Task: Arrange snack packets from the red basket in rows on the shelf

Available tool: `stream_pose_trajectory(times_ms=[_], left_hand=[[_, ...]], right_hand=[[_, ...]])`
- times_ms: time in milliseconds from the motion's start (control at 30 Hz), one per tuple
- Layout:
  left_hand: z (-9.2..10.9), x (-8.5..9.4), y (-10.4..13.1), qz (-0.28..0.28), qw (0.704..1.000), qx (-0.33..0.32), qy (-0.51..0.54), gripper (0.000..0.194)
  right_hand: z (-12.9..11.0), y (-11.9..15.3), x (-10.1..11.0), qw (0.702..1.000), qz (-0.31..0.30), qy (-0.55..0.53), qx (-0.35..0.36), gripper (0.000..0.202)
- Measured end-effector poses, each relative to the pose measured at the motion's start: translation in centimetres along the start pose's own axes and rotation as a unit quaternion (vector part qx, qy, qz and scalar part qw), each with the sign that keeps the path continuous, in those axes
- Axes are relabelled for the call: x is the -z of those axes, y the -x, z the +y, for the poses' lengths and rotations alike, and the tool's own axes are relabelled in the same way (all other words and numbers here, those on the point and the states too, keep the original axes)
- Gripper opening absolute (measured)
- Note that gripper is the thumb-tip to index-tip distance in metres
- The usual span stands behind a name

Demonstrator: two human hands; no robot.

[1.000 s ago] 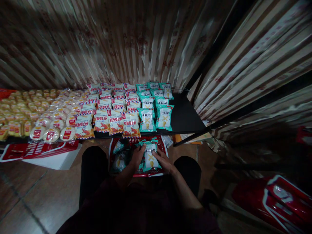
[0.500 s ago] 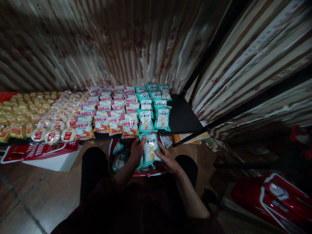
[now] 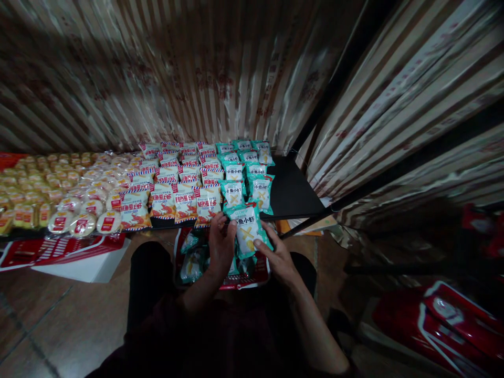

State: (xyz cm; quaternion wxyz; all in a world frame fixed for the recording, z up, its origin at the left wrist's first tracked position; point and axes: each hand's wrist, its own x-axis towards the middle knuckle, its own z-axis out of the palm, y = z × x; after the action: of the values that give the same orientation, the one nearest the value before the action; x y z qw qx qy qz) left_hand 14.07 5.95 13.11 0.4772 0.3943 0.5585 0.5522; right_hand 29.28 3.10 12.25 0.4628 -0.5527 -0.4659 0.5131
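Note:
My right hand (image 3: 279,258) grips a green and white snack bag (image 3: 247,231) by its lower right side, thumb on the front and fingers behind. The bag is tilted, with its top leaning left. Beside its left edge is my left hand (image 3: 221,245), thumb and fingers apart; whether the thumb touches the bag is hard to tell. Beneath both hands a red basket (image 3: 239,286) holds more green bags (image 3: 192,264). Just beyond, matching green bags (image 3: 260,190) stand in rows on the black shelf (image 3: 293,190).
White and orange snack bags (image 3: 208,202) fill rows left of the green ones. Farther left lie round wrapped cakes (image 3: 82,224) and yellow packs (image 3: 27,214). A dark metal post (image 3: 315,118) rises at the shelf's right end, before a striped curtain (image 3: 220,79). A red case-like object (image 3: 452,320) sits lower right.
The held bag has tilted leftward and shifted slightly right. My left hand has eased off its front to the left edge, while my right hand keeps its grip.

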Motion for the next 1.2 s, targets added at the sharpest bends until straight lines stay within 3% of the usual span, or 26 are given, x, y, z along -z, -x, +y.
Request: stream_pose_trajectory(times_ms=[67, 167, 267, 467, 600, 767, 933, 1200], left_hand=[[0.0, -0.1, 0.8, 0.01, 0.999, -0.044, -0.024, 0.044], [0.6, -0.2, 2.0, -0.034, 0.992, -0.099, -0.064, 0.037], [1.3, -0.3, 2.8, -0.07, 0.988, -0.113, -0.08, 0.036], [1.8, -0.8, 3.0, -0.109, 0.993, -0.038, -0.001, 0.049], [2.6, -1.0, 3.0, -0.156, 0.984, 0.029, 0.08, 0.057], [3.2, -1.0, 2.6, -0.166, 0.973, 0.073, 0.144, 0.053], [3.3, -1.0, 2.0, -0.151, 0.966, 0.108, 0.181, 0.051], [4.4, -0.5, 1.2, -0.132, 0.947, 0.176, 0.236, 0.052]], right_hand=[[-0.5, 0.1, 0.0, 1.0, 0.026, 0.008, 0.007, 0.067], [-1.4, 0.4, -0.2, 0.997, 0.062, 0.034, 0.033, 0.065], [-2.1, 0.7, -0.5, 0.991, 0.088, 0.075, 0.072, 0.064], [-2.3, 1.7, -0.9, 0.963, 0.094, 0.206, 0.146, 0.062], [-2.3, 2.3, -1.5, 0.908, 0.086, 0.326, 0.249, 0.068], [-2.0, 2.9, -3.1, 0.852, 0.1, 0.419, 0.297, 0.078], [-1.4, 3.3, -4.2, 0.841, 0.107, 0.428, 0.314, 0.083], [-1.3, 3.5, -3.6, 0.823, 0.067, 0.448, 0.343, 0.072]])
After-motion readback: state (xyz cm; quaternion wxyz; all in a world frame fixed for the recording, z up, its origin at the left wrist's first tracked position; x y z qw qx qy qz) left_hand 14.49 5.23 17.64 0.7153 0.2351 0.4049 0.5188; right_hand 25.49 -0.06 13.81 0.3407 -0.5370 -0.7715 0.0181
